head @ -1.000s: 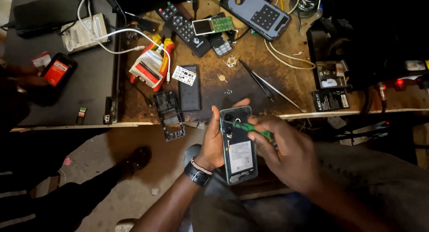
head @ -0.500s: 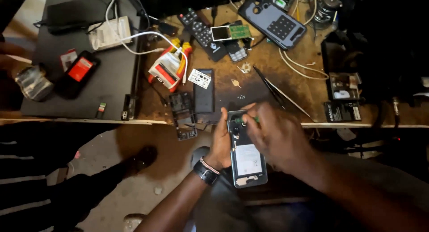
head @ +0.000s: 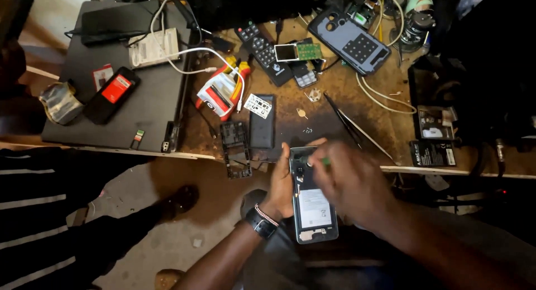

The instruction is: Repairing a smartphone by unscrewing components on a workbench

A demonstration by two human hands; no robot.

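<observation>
The opened phone (head: 314,207) — back cover off, white-labelled battery showing — lies lengthwise in the left hand (head: 281,185), which grips its left edge, in front of the workbench (head: 335,122). The right hand (head: 349,181) is pinched around a green-handled tool (head: 322,161) whose tip meets the phone's upper end. Just beyond the left hand lie a black phone frame (head: 235,148) and a dark battery (head: 262,128) — beyond the right, tweezers (head: 349,125).

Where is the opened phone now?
In the head view the opened phone is low at centre, just below the bench edge, held by the left hand, with the right hand over its top.
</observation>
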